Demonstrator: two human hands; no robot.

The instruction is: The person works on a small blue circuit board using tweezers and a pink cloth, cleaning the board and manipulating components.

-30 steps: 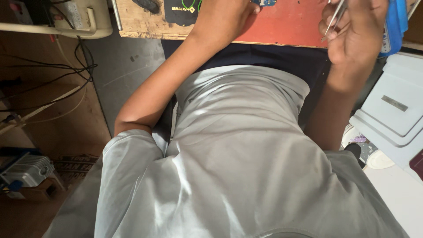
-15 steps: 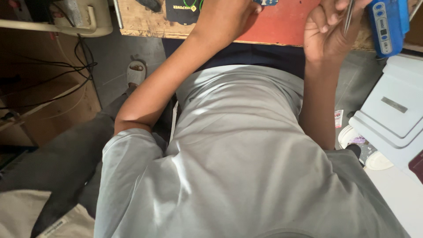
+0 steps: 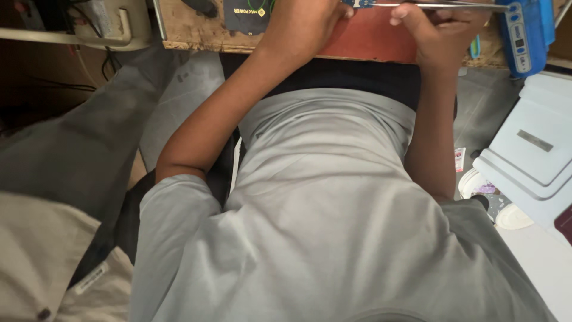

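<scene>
My left hand (image 3: 304, 24) reaches over a red mat (image 3: 372, 42) on the wooden bench (image 3: 190, 33). Its fingers run past the top edge, next to a small blue circuit board (image 3: 357, 3). To the right, my right hand (image 3: 444, 33) grips thin metal tweezers (image 3: 453, 5). They lie level, with the tips pointing left at the board. My grey shirt fills the middle and lower view.
A blue hand-held device (image 3: 524, 33) lies at the bench's right end. White stacked boxes (image 3: 536, 149) and small round lids (image 3: 512, 217) sit lower right. A black pouch (image 3: 247, 15) lies on the bench; cables and a cream shelf (image 3: 107, 27) are upper left.
My right hand has come down and left toward the red mat. The tweezers turned from upright to level, tips now at the blue board. The left arm stayed put.
</scene>
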